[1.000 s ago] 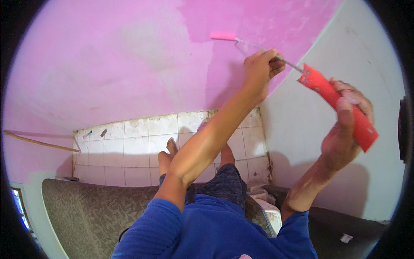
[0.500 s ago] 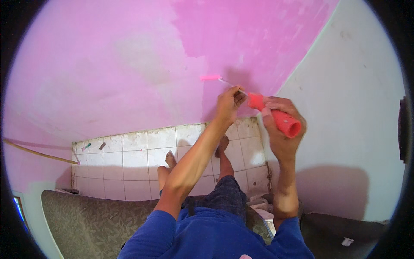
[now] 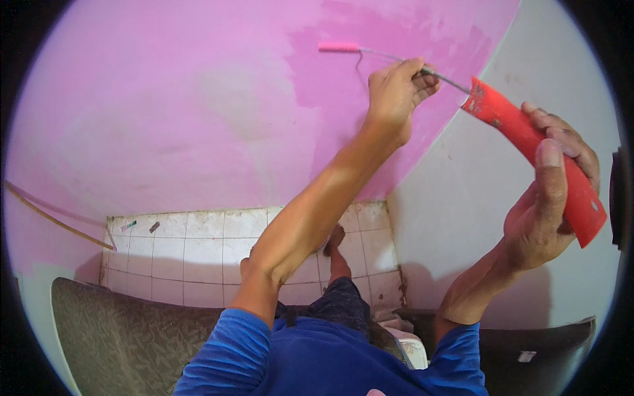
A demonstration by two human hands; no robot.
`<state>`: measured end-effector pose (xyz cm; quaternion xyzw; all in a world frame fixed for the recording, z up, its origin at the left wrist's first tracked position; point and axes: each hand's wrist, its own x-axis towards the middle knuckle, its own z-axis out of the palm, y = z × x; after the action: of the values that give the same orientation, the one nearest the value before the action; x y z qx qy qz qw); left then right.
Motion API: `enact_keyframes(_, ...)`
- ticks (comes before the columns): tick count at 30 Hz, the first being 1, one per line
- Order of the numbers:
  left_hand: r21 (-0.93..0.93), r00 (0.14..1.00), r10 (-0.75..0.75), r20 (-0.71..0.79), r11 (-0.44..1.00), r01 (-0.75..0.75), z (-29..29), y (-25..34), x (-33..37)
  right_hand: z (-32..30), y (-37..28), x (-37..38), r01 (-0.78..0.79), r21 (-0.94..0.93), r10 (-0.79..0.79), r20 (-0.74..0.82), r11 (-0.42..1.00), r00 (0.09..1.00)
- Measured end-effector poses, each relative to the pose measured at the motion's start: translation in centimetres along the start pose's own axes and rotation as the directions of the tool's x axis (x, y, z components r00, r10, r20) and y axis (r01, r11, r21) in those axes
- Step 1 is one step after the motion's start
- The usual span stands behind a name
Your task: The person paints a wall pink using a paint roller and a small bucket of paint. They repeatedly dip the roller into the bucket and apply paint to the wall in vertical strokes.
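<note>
A small paint roller [image 3: 339,47] with a pink sleeve lies against or just off the pink wall [image 3: 218,132]; I cannot tell which. Its thin metal rod runs right to a red, paint-flecked handle [image 3: 522,129]. My right hand [image 3: 548,191] is wrapped round the lower part of this handle, thumb along the near side. Farther up, my left hand [image 3: 399,96] pinches the metal rod between thumb and fingers. Around the roller the wall carries a deeper pink patch [image 3: 310,72]; paler, blotchy paint spreads to the left.
A pale grey wall [image 3: 475,185] meets the pink one at a corner on the right. Below are white floor tiles [image 3: 205,228] with small items at the left. A patterned dark sofa [image 3: 132,330] is behind me, and a dark seat [image 3: 528,369] stands lower right. A thin stick [image 3: 59,218] leans at the left.
Both my hands and the roller have moved up and to the right. The red handle, end-on before, now shows its side. My grip on rod and handle has stayed.
</note>
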<state>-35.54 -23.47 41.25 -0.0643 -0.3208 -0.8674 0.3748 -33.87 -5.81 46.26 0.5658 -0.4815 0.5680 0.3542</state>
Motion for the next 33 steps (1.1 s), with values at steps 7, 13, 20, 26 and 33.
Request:
enact_keyframes(7, 0.031, 0.977, 0.109, 0.186, 0.993, -0.116, 3.2, 3.0, -0.2, -2.0, -1.6, 0.7, 0.166, 0.001, -0.166, 0.028, 0.986, 0.986)
enact_keyframes(13, 0.082, 0.994, 0.035, 0.103, 0.996, -0.043, 1.1, 1.2, -1.6, -2.1, -1.6, -1.6, 0.064, 0.024, -0.064, 0.030, 0.998, 0.997)
enact_keyframes(20, 0.017, 0.990, -0.141, 0.022, 0.990, 0.141, 0.2, -2.9, -3.8, -4.9, -0.4, -2.6, -0.056, -0.009, 0.057, 0.032, 0.998, 0.998)
enact_keyframes(26, 0.059, 0.990, -0.133, 0.044, 0.990, 0.130, 0.2, -4.4, -1.1, -4.5, 1.1, -2.2, -0.003, -0.129, 0.007, 0.030, 0.992, 1.000)
enact_keyframes(33, 0.042, 0.982, -0.005, 0.190, 0.999, -0.003, 3.3, -3.4, 1.4, -6.6, 2.5, -1.1, 0.052, -0.130, -0.057, -0.034, 0.990, 0.998)
